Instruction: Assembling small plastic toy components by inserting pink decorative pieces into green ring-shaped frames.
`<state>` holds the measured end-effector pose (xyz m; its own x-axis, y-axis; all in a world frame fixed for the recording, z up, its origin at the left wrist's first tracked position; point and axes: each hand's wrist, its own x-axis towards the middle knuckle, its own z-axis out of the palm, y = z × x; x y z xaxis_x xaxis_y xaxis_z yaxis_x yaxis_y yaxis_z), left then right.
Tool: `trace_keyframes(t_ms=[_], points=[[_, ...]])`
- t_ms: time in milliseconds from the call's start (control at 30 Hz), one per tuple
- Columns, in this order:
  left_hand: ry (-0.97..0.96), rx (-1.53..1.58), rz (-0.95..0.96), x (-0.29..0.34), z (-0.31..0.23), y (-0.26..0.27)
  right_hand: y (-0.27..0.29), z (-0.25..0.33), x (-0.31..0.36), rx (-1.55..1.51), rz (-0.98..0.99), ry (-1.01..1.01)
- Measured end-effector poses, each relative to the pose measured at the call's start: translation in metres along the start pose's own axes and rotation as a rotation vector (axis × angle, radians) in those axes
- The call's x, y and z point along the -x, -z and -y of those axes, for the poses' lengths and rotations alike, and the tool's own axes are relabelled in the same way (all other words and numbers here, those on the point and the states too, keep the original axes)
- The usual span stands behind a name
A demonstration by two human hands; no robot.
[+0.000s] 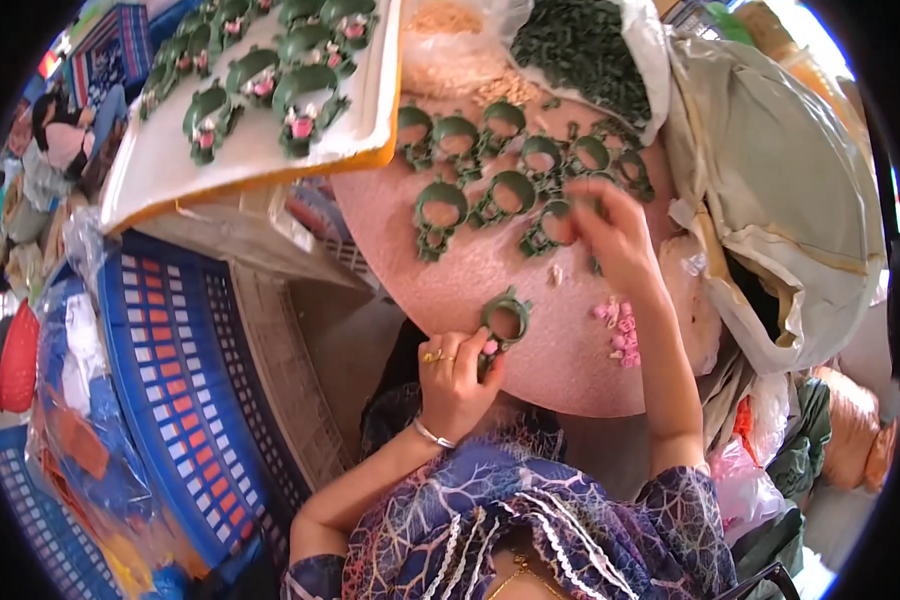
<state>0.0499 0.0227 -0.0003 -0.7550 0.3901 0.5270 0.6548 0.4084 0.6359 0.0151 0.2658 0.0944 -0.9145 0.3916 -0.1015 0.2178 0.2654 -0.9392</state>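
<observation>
My left hand (454, 375) grips a green ring-shaped plastic piece (506, 318) close to the table's near edge. A small pink bit (490, 347) shows by the fingertips, at the piece's lower end. Farther off, my right hand (615, 232) is above the table beside a green ring piece (545, 230). Its fingers are smeared by motion, so what they hold, if anything, does not show. Several more green ring pieces (440, 207) lie around there. Small pink flower-like parts (625, 338) sit in a cluster left of my right forearm, and a few pale bits (555, 274) lie nearer the middle.
A white tray (155, 185) with green pieces bearing pink and white decorations stands at the upper left. Below it is a blue plastic basket (160, 400). Bags of dark green parts (580, 60) and pale bits (450, 50) border the pink table (410, 280). A large pale sack (770, 190) is at right.
</observation>
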Motion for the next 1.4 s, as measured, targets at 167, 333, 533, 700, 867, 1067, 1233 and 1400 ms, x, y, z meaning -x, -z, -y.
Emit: trace_keyframes(t_ms=[167,333,533,700,867,1067,1233,1400], points=[[-0.006,0.038,0.038,-0.001,0.004,-0.003,-0.031,-0.036,0.097,-0.147,0.362,-0.082],[0.015,0.014,0.068,0.005,0.001,-0.002,-0.051,-0.058,0.128,-0.250,0.240,-0.090],[0.048,0.027,0.085,0.004,-0.001,0.000,-0.048,-0.055,0.133,-0.201,0.129,-0.163],[0.054,0.037,0.079,0.003,-0.001,0.002,-0.049,-0.051,0.127,-0.078,0.122,-0.147],[0.028,0.038,0.080,0.001,0.002,0.000,-0.049,-0.049,0.120,-0.088,0.122,-0.285],[0.010,0.056,0.103,0.001,0.004,0.000,-0.047,-0.028,0.098,-0.002,0.212,-0.442],[-0.005,0.082,0.091,-0.003,0.004,-0.001,-0.048,-0.030,0.097,0.303,0.233,-0.285],[0.001,0.058,0.073,0.000,0.006,0.000,-0.018,-0.008,0.068,0.320,0.332,-0.199]])
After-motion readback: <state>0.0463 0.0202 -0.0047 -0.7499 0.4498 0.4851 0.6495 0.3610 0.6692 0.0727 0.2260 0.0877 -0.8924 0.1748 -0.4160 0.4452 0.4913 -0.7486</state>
